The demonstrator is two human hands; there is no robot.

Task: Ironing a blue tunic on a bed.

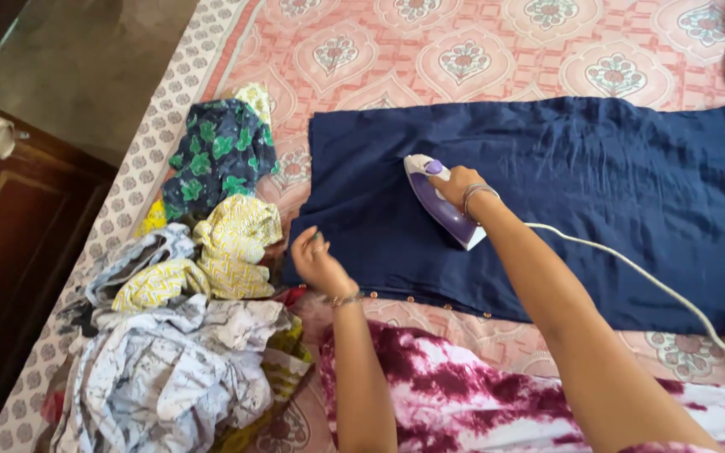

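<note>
A dark navy garment (597, 193) lies spread flat across a pink patterned bedsheet (463, 59). My right hand (457, 184) grips the handle of a purple and white clothes iron (438, 203), which rests on the left part of the navy cloth. A white cord (639, 273) trails from the iron to the right over the fabric. My left hand (316, 258) rests at the garment's near left edge, fingers curled against the cloth. Both wrists carry bangles.
A heap of crumpled clothes sits at the left: a dark green-leaf print piece (220, 155), yellow patterned cloth (232, 243), grey-white printed fabric (169, 377). Maroon tie-dye fabric (446, 394) covers my lap. A dark wooden cabinet (18, 243) stands beside the bed.
</note>
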